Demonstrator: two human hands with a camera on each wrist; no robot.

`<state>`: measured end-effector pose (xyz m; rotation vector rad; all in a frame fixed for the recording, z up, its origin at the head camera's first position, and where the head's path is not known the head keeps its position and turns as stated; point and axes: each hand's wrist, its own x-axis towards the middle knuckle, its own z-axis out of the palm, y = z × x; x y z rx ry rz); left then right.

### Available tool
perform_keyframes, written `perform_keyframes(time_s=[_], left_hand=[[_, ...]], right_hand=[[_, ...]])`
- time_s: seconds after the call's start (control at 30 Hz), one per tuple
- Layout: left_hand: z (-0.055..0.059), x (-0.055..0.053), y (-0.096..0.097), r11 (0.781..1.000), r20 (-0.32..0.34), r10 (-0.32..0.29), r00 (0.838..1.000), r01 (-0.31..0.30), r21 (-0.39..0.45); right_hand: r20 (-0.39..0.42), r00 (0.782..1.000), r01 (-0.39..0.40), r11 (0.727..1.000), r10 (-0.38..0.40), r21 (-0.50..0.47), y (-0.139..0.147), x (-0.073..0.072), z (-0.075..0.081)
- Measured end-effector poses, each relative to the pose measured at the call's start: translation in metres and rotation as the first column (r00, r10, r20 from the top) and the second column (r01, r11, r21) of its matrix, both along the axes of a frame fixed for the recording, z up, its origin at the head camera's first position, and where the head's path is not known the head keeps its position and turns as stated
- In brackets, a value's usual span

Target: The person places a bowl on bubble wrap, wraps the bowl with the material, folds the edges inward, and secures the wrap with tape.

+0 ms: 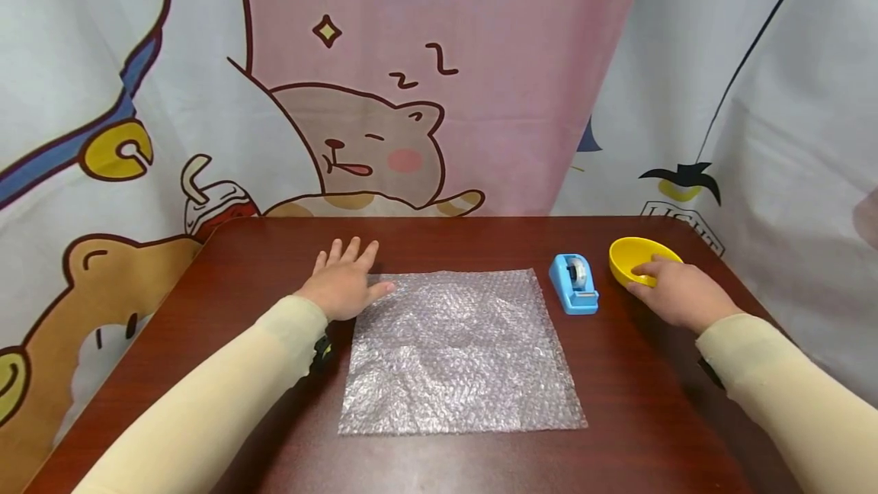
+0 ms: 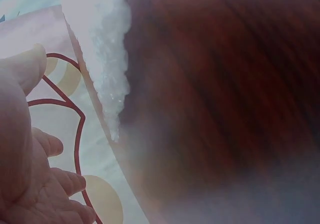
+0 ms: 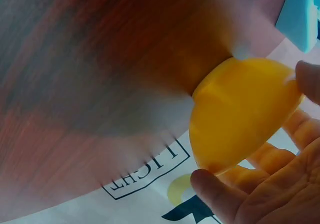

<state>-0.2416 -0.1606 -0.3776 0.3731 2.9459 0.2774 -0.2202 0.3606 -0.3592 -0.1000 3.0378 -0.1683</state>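
Observation:
At the right of the table my right hand (image 1: 686, 293) grips a yellow bowl (image 1: 626, 258) by its near rim. The right wrist view shows the bowl's rounded outer side (image 3: 245, 114), the thumb on its outside and other fingers behind the rim. A sheet of bubble wrap (image 1: 459, 357) lies flat in the middle of the table. My left hand (image 1: 341, 286) is spread by the sheet's far left corner, holding nothing. Its thumb reaches over that corner; whether it touches, I cannot tell. A blue tape dispenser (image 1: 575, 292) with a roll of tape stands between sheet and bowl.
All these things are on a dark reddish-brown wooden table (image 1: 638, 418). Behind it and along its sides hangs a printed cloth (image 1: 507, 97) with cartoon animals, close to the table's far edge.

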Motion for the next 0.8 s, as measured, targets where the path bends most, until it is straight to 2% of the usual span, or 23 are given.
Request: perform_keyframes(time_s=[0.23,0.6,0.8], left_hand=[[-0.0014,-0.0006,-0.0017,1.0,0.002,0.001,1.0,-0.001,-0.001],[-0.0027,0.0006,-0.0018,1.0,0.005,0.0,1.0,0.0,-0.004],[-0.0022,0.001,-0.0018,1.0,0.013,0.007,1.0,-0.007,-0.002]], right_hand=[[0.012,1.0,-0.008,1.0,0.008,0.012,-0.0018,0.0028,0.001],[-0.051,0.999,0.0,1.0,0.0,0.006,-0.0037,0.0042,-0.0002],[-0.068,0.997,0.03,0.999,-0.032,-0.021,-0.0064,0.0059,0.0002]])
